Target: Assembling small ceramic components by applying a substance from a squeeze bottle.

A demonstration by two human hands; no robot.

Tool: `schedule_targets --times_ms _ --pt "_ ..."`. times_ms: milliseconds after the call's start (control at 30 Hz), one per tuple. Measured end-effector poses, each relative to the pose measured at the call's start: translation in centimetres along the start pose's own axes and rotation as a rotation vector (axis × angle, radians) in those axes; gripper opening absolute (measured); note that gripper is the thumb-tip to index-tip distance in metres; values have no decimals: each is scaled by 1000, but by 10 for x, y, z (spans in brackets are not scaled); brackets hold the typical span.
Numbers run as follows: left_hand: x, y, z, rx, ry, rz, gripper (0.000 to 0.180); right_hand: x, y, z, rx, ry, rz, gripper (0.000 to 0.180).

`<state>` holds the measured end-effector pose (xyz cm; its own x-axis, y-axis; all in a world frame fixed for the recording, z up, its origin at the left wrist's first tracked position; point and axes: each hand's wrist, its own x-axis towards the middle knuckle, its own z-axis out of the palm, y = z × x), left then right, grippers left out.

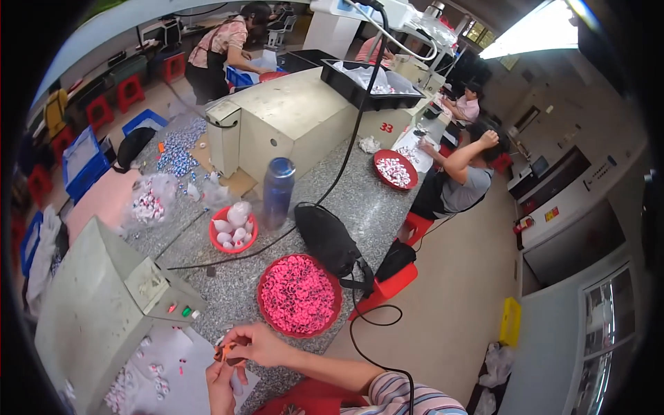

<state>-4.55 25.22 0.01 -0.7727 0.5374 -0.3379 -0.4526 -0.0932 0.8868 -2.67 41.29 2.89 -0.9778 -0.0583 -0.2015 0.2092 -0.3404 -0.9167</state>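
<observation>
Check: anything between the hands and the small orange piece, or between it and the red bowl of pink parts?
Nothing visible. Both the right hand and left hand already pinch the small orange piece. From there to the red bowl of pink parts only bare speckled countertop shows; the black bag lies beyond the bowl.

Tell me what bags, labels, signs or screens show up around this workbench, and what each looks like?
Clear plastic bag: left on the speckled bench, crumpled, holding small white and pink pieces.
Red mark: small, on the beige box side, mid-bench.
Orange-red label: small square on the white cabinet, right.
Screen: small dark monitor, far right.
</observation>
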Motion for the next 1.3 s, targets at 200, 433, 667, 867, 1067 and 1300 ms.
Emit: schedule_targets --times_ms 200,433,667,867,1067,1300 --pt "-5 7 0 60 -63 -104 30 -4 -10 -4 -314 115 -1 13" --pt "-28 -2 -23 131 34 -412 31 74 66 -56 -994 661 -359 36" --pt "-48 -26 -12 -58 258 -117 25 82 195 -39 -1570 296 -265 22" --pt "-79 -26 -16 -84 400 -201 31 87 205 -46 -1751 302 -279 16" --pt "-113 -46 -35 21 335 -164 29 99 202 -47 -1851 322 -133 14" --pt "-154 -78 -50 -360 315 -264 27 74 198 -29 -1306 465 -160 19"
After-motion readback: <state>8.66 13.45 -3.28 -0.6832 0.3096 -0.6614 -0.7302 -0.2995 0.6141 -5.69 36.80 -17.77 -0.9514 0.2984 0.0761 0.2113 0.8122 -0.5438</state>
